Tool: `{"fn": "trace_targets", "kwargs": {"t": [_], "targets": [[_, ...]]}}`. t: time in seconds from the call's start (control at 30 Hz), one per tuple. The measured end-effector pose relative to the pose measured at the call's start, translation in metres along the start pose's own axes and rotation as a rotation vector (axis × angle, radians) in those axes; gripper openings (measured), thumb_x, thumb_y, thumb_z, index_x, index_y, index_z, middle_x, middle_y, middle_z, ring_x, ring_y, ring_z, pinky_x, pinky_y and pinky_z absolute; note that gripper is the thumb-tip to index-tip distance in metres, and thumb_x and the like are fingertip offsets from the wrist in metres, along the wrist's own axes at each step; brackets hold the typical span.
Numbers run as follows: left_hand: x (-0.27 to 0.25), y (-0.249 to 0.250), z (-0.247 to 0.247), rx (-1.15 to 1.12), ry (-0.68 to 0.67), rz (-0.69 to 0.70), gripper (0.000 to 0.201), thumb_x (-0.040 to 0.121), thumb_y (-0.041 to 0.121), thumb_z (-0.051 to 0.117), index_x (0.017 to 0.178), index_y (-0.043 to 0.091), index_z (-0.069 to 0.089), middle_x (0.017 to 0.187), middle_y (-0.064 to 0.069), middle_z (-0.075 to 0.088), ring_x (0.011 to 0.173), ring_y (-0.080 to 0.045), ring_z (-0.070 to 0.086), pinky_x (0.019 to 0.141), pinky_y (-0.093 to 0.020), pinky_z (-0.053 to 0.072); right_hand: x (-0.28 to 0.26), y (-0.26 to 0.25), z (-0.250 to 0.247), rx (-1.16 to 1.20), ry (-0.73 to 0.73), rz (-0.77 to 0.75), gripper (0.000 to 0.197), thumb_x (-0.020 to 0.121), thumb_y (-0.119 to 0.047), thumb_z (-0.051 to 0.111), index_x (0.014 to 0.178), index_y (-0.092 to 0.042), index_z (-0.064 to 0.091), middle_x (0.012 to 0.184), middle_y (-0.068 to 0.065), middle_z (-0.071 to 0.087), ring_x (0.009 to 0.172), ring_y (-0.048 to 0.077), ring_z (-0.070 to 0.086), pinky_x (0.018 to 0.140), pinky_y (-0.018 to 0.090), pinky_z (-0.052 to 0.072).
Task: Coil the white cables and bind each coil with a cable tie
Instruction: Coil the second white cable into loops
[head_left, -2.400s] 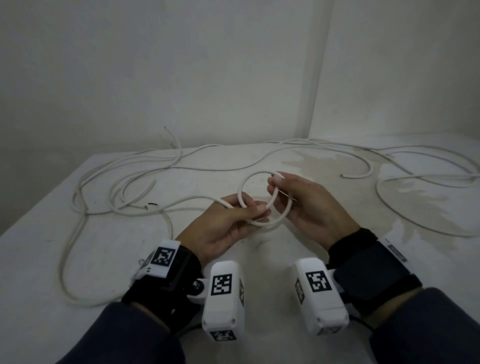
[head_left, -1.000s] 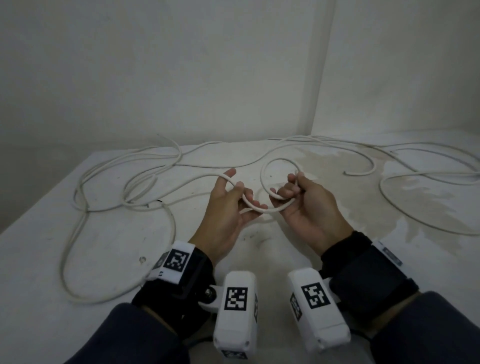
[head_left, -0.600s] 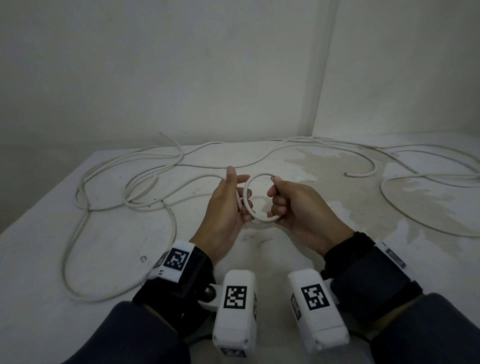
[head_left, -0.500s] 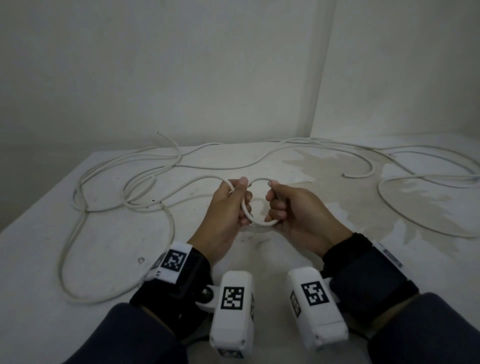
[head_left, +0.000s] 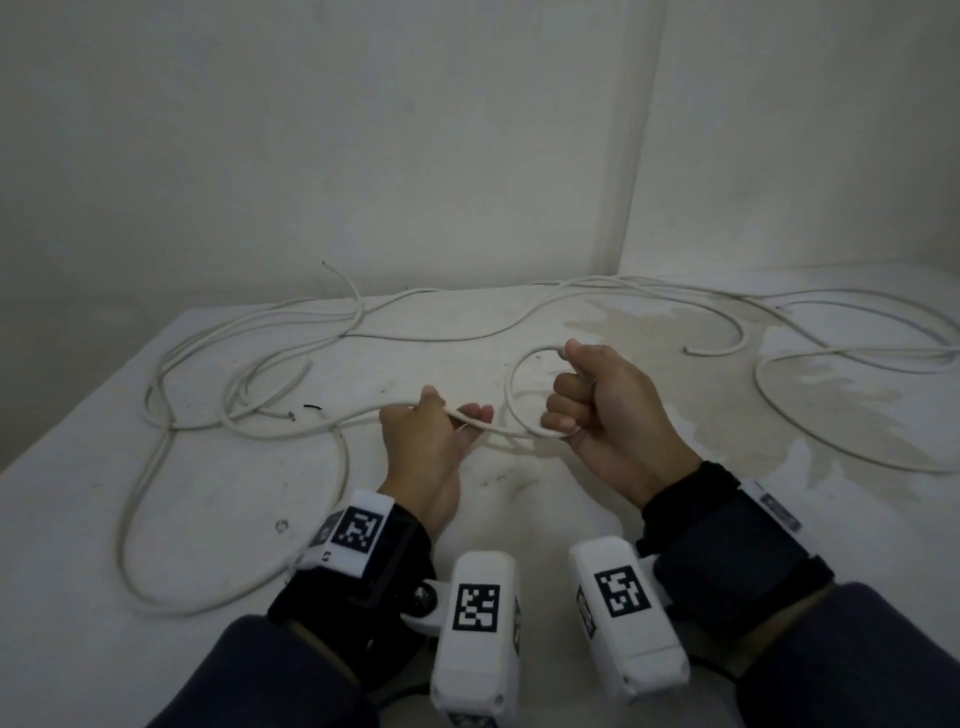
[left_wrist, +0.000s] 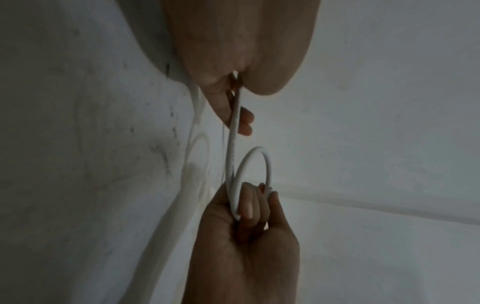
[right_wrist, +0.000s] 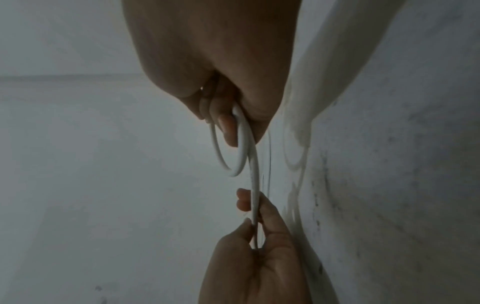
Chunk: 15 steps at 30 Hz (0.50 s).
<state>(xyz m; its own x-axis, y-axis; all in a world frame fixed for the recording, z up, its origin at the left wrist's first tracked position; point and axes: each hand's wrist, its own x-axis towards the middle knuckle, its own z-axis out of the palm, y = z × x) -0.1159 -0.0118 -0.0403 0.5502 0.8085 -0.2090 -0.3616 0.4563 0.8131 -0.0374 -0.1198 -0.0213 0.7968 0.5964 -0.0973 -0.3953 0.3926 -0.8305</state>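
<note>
A white cable (head_left: 322, 426) runs from the table's left side through my left hand (head_left: 436, 421), whose thumb and fingers pinch it. From there it leads to a small loop (head_left: 511, 387) that my right hand (head_left: 582, 400) grips in a fist just above the table. The left wrist view shows the loop (left_wrist: 267, 162) standing out of the right hand's curled fingers (left_wrist: 246, 203), with the straight run of cable (left_wrist: 232, 142) coming out of my left hand. In the right wrist view the loop (right_wrist: 221, 156) hangs from my right fist. I see no cable tie.
More white cable lies in loose curves over the white table (head_left: 156, 519): a tangle at the back left (head_left: 234, 384), long runs along the back (head_left: 597, 291) and a wide arc at the right (head_left: 810, 431). A damp stain (head_left: 727, 405) marks the right side. Walls close the back.
The hands have drawn apart: my left hand slid left along the cable, my right hand moved right and up with the loop, now held in a fist.
</note>
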Motion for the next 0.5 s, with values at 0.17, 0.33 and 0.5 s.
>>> {"fn": "trace_targets", "kwargs": {"t": [0.17,0.33,0.5], "targets": [[-0.008,0.000,0.004,0.517,-0.132,0.283,0.032,0.104,0.029,0.031,0.092,0.004,0.048,0.066,-0.006,0.051,0.037,-0.010,0.053,0.050,-0.030,0.051,-0.004,0.002,-0.001,-0.261,-0.024,-0.063,0.030,0.098,-0.015,0.052,0.071,-0.017,0.038,0.043,-0.008,0.023,0.035,0.007,0.018,0.037,0.017,0.020],[-0.012,0.006,0.002,1.025,-0.237,0.553,0.032,0.102,0.033,0.035,0.115,0.017,0.059,0.110,-0.010,0.063,0.096,-0.025,0.063,0.093,-0.043,0.047,-0.003,-0.004,-0.008,-0.408,-0.073,-0.117,0.036,0.095,-0.012,0.056,0.063,-0.017,0.041,0.043,-0.008,0.024,0.035,0.007,0.018,0.038,0.015,0.019],[-0.020,0.009,0.000,0.644,-0.519,0.201,0.030,0.103,0.021,0.033,0.127,0.011,0.049,0.080,-0.010,0.065,0.061,-0.018,0.064,0.068,-0.034,0.057,-0.006,-0.010,-0.016,-0.546,-0.182,-0.098,0.032,0.091,-0.009,0.060,0.062,-0.014,0.048,0.044,-0.007,0.026,0.038,0.009,0.019,0.041,0.018,0.016]]}}
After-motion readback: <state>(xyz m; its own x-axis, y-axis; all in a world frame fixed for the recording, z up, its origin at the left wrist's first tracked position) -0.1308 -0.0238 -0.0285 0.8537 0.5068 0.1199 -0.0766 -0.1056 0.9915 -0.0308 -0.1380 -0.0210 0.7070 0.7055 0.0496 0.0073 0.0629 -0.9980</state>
